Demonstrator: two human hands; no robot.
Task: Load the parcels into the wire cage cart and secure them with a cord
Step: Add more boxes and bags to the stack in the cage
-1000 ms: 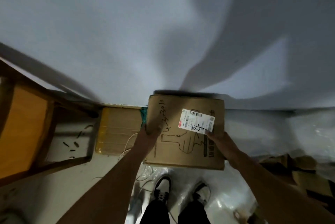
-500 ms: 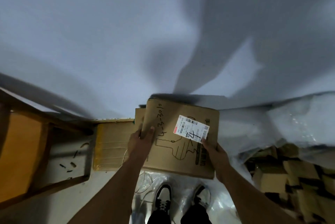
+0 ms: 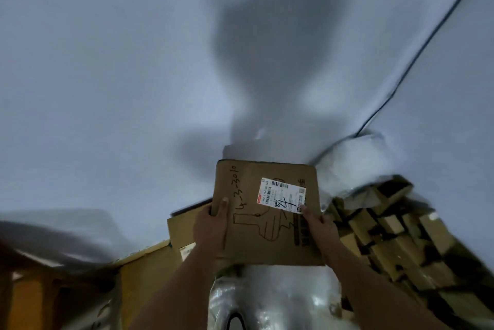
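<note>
At chest height before the wall, the flat cardboard parcel [image 3: 267,212] is clamped by left hand [image 3: 211,230] and right hand [image 3: 318,225], fingers gripping opposite edges. Risk: no cart visible; blind carrying could snag the stacked boxes [image 3: 395,236].

Pale wall [image 3: 107,62] — shadowed, dim

Both bare forearms reach forward from the bottom edge; the left hand [image 3: 211,230] clamps the box's [image 3: 267,222] left edge, thumb on top, while the right hand [image 3: 319,228] grips its right side, fingers curled under
</note>
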